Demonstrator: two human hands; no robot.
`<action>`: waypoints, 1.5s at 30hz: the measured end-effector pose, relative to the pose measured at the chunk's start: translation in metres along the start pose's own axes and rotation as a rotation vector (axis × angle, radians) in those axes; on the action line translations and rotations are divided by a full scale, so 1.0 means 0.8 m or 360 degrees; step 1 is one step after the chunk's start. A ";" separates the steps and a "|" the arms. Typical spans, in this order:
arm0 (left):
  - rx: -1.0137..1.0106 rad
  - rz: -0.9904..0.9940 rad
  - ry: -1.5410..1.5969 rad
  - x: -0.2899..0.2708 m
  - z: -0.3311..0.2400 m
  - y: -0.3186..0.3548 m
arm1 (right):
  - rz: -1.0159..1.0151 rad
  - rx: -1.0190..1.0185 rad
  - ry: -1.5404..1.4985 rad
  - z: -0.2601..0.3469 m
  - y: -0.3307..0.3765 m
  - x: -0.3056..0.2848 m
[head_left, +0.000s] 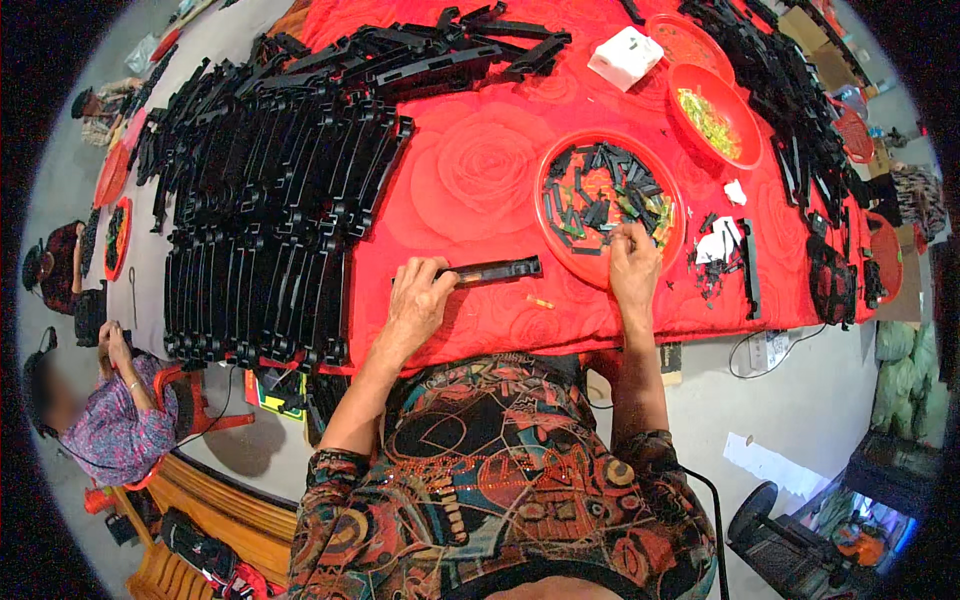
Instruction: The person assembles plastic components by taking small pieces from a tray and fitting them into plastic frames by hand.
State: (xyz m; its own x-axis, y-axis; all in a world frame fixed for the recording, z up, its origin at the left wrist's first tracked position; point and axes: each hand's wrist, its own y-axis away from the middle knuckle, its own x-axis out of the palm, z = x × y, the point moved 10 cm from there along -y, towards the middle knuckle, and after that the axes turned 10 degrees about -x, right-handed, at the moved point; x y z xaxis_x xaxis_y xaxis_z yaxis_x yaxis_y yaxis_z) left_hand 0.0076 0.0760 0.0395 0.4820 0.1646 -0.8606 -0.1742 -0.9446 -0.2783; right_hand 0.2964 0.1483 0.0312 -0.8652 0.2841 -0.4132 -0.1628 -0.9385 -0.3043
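Observation:
A long black plastic bar (510,268) with a recessed middle lies level over the red cloth, its left end pinched by my left hand (418,300). To its right is a round red basin (548,236) of small black strips and some yellow-green pieces. My right hand (634,268) reaches over the near right part of this basin. Its fingers are drawn together among the pieces, and what they grip is too small to make out. A small orange-yellow strip (540,301) rests on the cloth between my hands.
Dense rows of black plastic bars (260,220) cover the table's left. Beyond the basin stand a red bowl (752,135) of yellow-green pieces and a white box (626,58). Another black bar (750,270) lies right of the basin, beside crumpled white paper (716,242). A person (118,415) sits at far left.

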 end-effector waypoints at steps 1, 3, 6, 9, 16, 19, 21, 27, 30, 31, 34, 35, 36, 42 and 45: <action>-0.0004 -0.0009 0.0019 -0.001 -0.001 -0.001 | 0.0003 -0.0188 0.0305 0.008 -0.009 -0.001; -0.0014 -0.0020 0.0034 -0.002 -0.001 -0.002 | 0.0004 -0.0567 0.0913 0.029 -0.017 0.008; -0.0041 0.0022 0.0020 0.004 0.003 -0.001 | 0.0196 -0.0466 0.1011 0.025 -0.027 0.034; -0.0069 0.0016 0.0024 0.003 0.002 -0.002 | 0.0320 -0.0458 0.1176 0.024 -0.035 0.054; -0.0065 -0.0033 0.0038 0.000 0.002 0.000 | 0.0362 -0.0477 0.1112 0.012 -0.044 0.055; -0.0069 -0.0040 0.0029 0.000 0.000 0.000 | 0.0336 -0.0412 0.1146 0.006 -0.042 0.036; -0.0062 -0.0054 0.0026 0.000 0.000 0.001 | 0.0369 -0.0315 0.1180 0.000 -0.042 0.028; -0.0059 -0.0086 -0.0011 -0.001 0.001 0.000 | 0.0217 -0.0438 0.1190 0.017 -0.046 0.015; -0.0060 -0.0080 -0.0015 0.003 0.003 -0.001 | 0.0222 -0.0465 0.1139 0.014 -0.053 0.018; -0.0063 -0.0076 -0.0020 0.004 0.003 0.000 | 0.0222 -0.0469 0.1139 0.014 -0.056 0.019; -0.0061 -0.0088 -0.0020 0.005 0.003 -0.001 | 0.0232 -0.0520 0.1168 0.018 -0.069 0.028; -0.0053 -0.0099 -0.0013 0.005 0.002 0.000 | 0.0176 -0.0524 0.1229 0.020 -0.077 0.027; -0.0052 -0.0102 -0.0015 0.004 0.002 0.000 | 0.0119 -0.0529 0.1288 0.022 -0.085 0.027; -0.0059 -0.0101 -0.0059 0.010 0.005 0.004 | 0.0138 -0.0349 0.1393 -0.003 -0.120 0.039; -0.0061 -0.0116 -0.0026 0.008 0.001 0.002 | 0.0120 -0.0427 0.1486 -0.014 -0.127 0.040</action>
State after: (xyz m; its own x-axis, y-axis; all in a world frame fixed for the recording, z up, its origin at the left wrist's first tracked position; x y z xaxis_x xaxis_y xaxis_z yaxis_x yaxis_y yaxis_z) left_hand 0.0092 0.0757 0.0333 0.4782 0.2377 -0.8454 -0.1060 -0.9400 -0.3243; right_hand 0.2904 0.2552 0.0389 -0.1257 0.3747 -0.9186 0.0911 -0.9176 -0.3868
